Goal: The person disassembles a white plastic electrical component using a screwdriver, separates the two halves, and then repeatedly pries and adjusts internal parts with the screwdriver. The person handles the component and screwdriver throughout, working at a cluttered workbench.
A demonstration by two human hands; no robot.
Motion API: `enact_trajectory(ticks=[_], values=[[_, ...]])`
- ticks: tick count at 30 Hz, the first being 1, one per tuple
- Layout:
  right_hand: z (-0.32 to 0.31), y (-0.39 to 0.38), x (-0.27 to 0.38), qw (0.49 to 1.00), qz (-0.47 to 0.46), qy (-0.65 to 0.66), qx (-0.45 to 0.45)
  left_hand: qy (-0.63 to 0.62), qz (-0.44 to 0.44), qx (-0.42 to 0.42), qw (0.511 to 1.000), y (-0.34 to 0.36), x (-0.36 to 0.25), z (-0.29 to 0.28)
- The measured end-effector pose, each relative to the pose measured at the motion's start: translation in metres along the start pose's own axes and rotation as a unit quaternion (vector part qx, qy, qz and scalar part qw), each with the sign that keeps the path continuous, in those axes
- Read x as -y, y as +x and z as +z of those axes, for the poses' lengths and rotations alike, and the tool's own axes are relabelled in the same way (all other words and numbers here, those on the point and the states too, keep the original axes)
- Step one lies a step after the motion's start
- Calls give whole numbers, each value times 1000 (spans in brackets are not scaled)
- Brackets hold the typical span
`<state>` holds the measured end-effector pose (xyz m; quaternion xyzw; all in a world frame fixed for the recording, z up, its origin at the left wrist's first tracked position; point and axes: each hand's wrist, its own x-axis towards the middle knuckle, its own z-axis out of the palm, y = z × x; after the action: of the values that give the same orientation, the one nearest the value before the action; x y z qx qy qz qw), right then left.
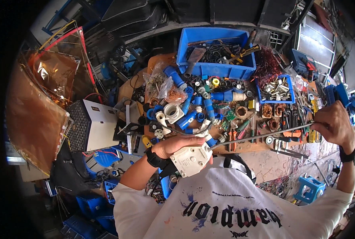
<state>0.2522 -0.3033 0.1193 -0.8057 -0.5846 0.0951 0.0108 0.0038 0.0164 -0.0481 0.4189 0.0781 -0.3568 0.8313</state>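
My left hand (173,144) is wrapped round a cream plastic housing (190,161), thumb along its top edge, close in front of my shirt. The housing is boxy, with corner holes and a flat face turned up. From its upper right corner a long, thin, dark grey cable or rod (261,136) runs nearly straight to the right; which of the two I cannot tell. Its far end disappears into my closed right hand (334,124), raised over the right side of the bench. How it joins the housing is hard to make out.
A crowded workbench (221,149) lies beyond my hands, covered with blue and white plug parts. At its back stands a blue crate (217,71) of tools; a smaller blue tray (276,99) holds metal pieces. Pliers (233,137) and screwdrivers lie near the front edge. A blue stool (311,187) stands lower right.
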Motion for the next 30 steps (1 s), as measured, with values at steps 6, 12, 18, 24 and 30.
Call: enact_trajectory(ticks=[6,12,18,24,30], values=[[18,-1,-9,999,-18,38,-7,12,12,55,998,2,16,-6],[43,-3,-16,994,-16,105,24,-25,-28,65,997,2,32,-3],[70,-7,-24,980,1,193,48,-131,-81,132,979,3,49,-5],[90,-20,-32,975,26,208,69,-173,-107,145,968,6,52,-4],[91,-26,-15,992,-5,91,-88,-221,-90,147,960,12,46,-15]])
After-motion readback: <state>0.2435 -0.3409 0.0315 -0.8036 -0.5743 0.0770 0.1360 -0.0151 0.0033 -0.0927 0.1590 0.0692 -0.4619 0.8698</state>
